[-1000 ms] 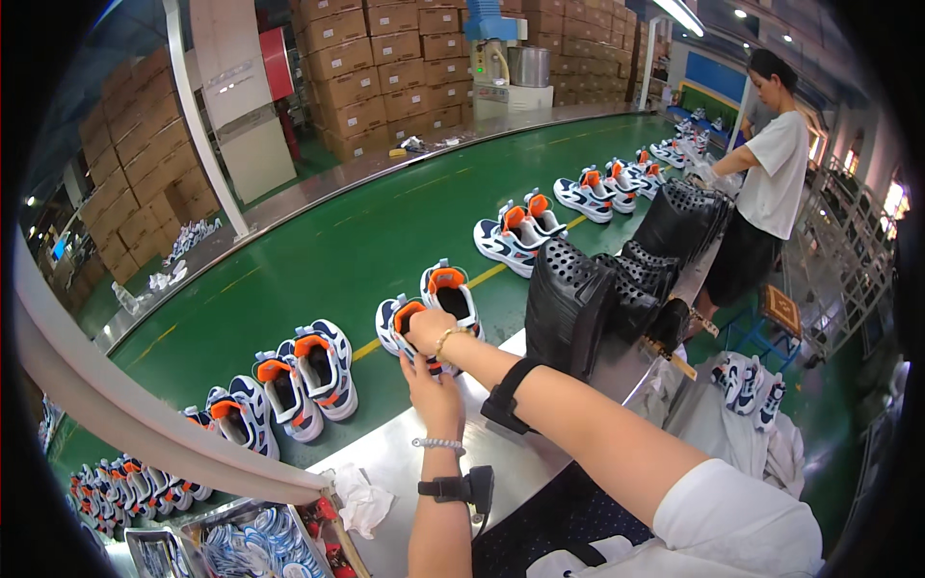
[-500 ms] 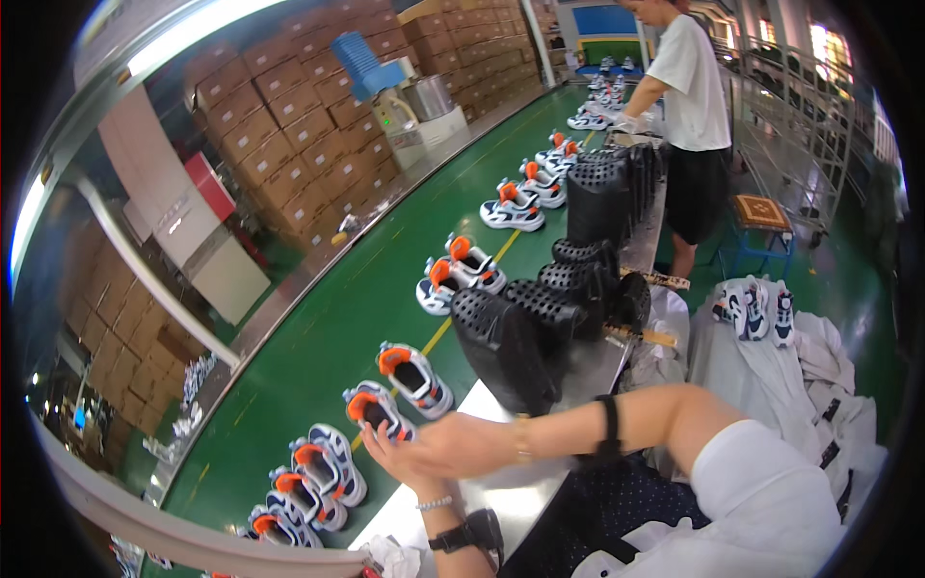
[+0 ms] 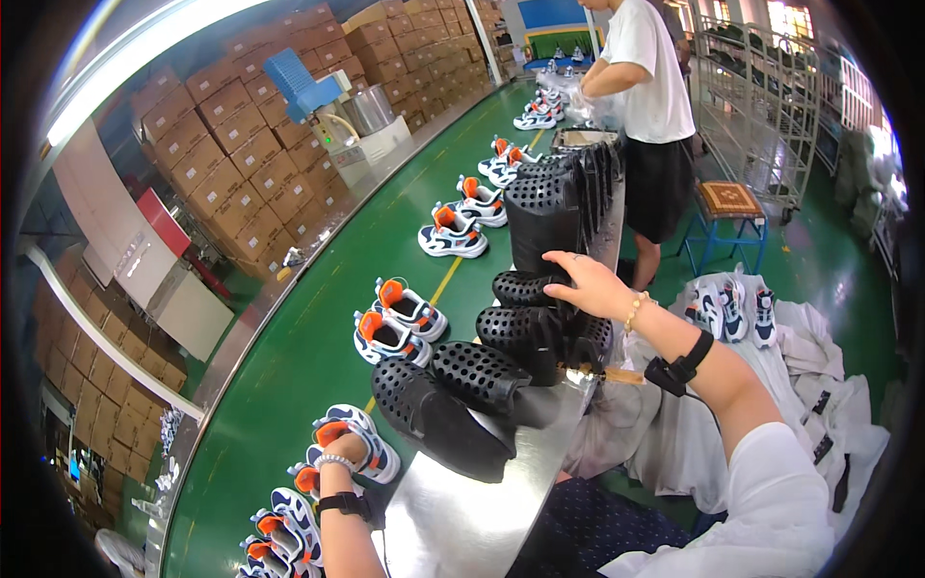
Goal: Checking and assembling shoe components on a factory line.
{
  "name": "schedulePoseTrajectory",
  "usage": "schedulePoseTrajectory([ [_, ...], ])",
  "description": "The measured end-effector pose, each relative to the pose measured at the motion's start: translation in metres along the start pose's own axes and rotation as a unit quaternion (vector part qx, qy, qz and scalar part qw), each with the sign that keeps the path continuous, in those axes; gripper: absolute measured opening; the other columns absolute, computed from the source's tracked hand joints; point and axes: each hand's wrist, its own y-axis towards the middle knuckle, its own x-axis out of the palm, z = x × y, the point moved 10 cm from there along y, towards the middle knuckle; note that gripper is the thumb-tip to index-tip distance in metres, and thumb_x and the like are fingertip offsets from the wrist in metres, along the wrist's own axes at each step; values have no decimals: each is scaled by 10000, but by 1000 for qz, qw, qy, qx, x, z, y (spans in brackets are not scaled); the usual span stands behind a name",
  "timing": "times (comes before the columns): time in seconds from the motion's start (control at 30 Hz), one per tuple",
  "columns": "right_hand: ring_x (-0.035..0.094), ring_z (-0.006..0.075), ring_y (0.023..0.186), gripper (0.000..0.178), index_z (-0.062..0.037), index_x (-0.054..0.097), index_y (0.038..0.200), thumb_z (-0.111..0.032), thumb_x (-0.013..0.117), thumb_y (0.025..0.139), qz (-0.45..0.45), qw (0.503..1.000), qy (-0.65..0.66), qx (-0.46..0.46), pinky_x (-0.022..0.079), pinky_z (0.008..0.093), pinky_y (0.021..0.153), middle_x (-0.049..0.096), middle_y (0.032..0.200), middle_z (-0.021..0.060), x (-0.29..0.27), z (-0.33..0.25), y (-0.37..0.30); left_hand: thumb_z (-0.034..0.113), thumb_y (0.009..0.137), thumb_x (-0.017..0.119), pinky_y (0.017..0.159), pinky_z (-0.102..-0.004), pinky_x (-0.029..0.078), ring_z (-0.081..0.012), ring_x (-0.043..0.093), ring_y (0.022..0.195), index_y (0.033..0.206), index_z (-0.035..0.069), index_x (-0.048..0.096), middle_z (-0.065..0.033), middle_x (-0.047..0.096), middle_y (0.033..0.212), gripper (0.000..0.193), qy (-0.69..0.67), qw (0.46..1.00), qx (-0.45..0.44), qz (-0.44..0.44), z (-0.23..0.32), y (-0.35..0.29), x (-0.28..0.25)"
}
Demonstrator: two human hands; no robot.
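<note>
My left hand (image 3: 345, 448) reaches into the opening of a white, navy and orange sneaker (image 3: 378, 449) on the green belt. The fingers are hidden inside the shoe. My right hand (image 3: 593, 286) hovers with thumb and fingers apart beside the black perforated shoe-shaped forms (image 3: 515, 328) and holds nothing. More forms lie nearer me, including a long one (image 3: 424, 414) at the belt's edge and others standing upright in a row (image 3: 544, 207) farther back. A pair of sneakers (image 3: 395, 323) sits on the belt just left of the forms.
Sneakers line the green belt (image 3: 289, 385) near and far. A metal ledge (image 3: 462, 501) runs along its right side. A co-worker (image 3: 650, 87) stands at the far right. Behind are a stool (image 3: 729, 200), a rack (image 3: 752, 106) and sneakers on white cloth (image 3: 737, 313). Stacked cartons (image 3: 231, 144) stand beyond the belt.
My hands, close together before, are now apart. The right has moved away to the far forms; the left has gone down into a sneaker. The view has shifted and the shoes have moved nearer.
</note>
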Motion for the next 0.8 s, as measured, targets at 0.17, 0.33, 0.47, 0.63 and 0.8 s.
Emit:
schedulePoseTrajectory([
  [0.17,589,374,994,490,-47,509,1190,-370,643,846,-148,989,24,-16,457,434,883,623,1021,219,43,-29,15,92,762,461,632,-485,525,-274,604,677,768,20,679,-106,612,744,230,34,991,-81,-98,16,-41,109],
  [0.33,605,388,938,494,-42,491,1179,-372,647,847,-106,994,5,-13,473,447,837,632,971,221,33,-19,11,258,742,533,741,-421,506,-328,651,832,892,68,676,-146,654,884,281,-224,920,-319,-41,-1,-61,67],
  [0.47,616,386,870,453,-29,479,1162,-347,625,873,17,998,56,-33,471,442,768,626,879,230,-35,-31,-5,239,728,550,731,-447,507,-325,659,761,811,69,687,-153,662,845,233,-305,905,-294,-24,5,-57,9],
  [0.63,594,278,621,414,8,478,1153,-272,627,887,-17,982,186,15,449,372,634,579,657,166,-78,-104,-19,234,723,559,728,-461,504,-330,657,746,788,71,689,-161,663,850,219,-394,864,-313,20,21,-69,16],
  [0.8,596,78,714,319,44,520,1120,-124,654,884,18,918,385,-91,477,259,629,677,822,106,-92,-234,-41,230,719,568,725,-476,502,-334,655,731,765,72,691,-169,665,856,206,-522,768,-371,-7,39,-102,42],
])
